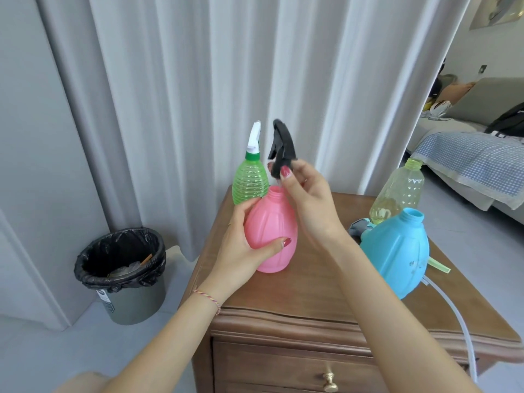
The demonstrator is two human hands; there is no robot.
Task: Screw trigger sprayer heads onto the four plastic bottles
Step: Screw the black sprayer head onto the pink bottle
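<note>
On the wooden counter (297,293): pink bottle (270,234) upright, neck uncapped, gripped round its belly by left hand (241,245). Just above that neck, black sprayer head (282,146), pinched at its collar by right hand (306,199). Behind, green bottle (250,180) already capped in white. To the right, blue bottle (397,251) and clear yellowish bottle (399,191), both uncapped.
</note>
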